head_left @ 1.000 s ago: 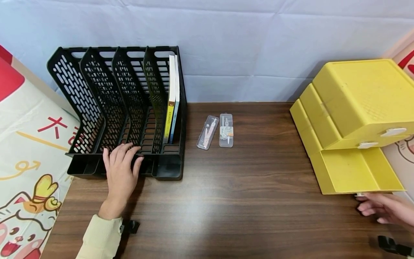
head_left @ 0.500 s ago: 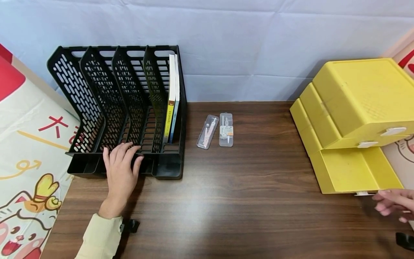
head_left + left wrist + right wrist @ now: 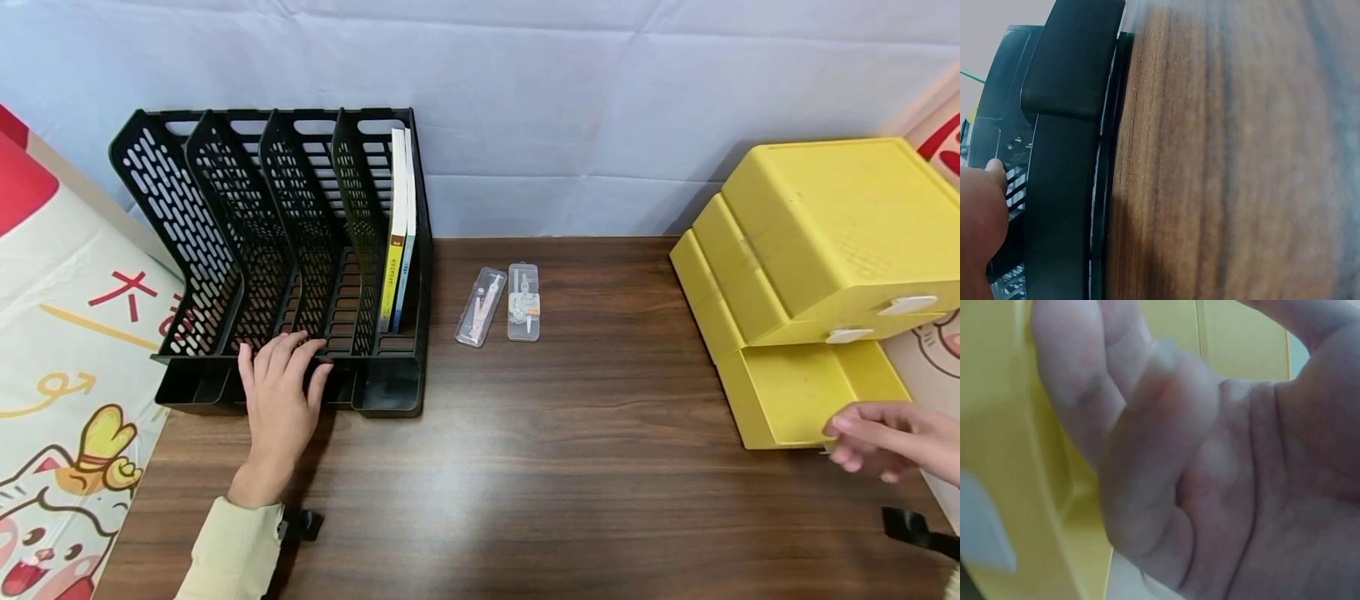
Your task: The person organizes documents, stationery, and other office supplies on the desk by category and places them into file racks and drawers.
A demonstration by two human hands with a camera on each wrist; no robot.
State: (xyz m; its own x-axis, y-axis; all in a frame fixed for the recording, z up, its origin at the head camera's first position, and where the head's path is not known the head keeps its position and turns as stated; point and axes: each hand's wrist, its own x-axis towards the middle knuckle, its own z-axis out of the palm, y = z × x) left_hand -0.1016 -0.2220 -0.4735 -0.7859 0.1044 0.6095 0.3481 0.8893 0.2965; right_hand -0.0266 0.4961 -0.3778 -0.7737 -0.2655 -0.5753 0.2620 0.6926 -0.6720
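Observation:
My left hand [image 3: 281,408] rests on the front of a black desktop file rack [image 3: 388,392], fingertips over its front rim; in the left wrist view the thumb [image 3: 995,172] shows beside the rack. On the right, a yellow drawer unit [image 3: 787,225] has its bottom drawer [image 3: 795,387] pulled out. My right hand [image 3: 892,437] hovers at that drawer's front edge, fingers loosely bent and holding nothing, overlapping the drawer's front corner in the head view. In the right wrist view the bent fingers and palm [image 3: 1222,487] are close beside the yellow drawer wall.
Two slim books [image 3: 397,233] stand in the rack's rightmost slot. Between rack and drawers lie a clear case with a pink compass [image 3: 482,307] and another clear case of drawing tools [image 3: 523,302]. A pale cloth [image 3: 540,117] hangs behind the wooden table [image 3: 525,467].
My right hand let go of the bottom drawer's front pull, moved off to the right, then came back left and up over the drawer's front edge. The left hand stayed put.

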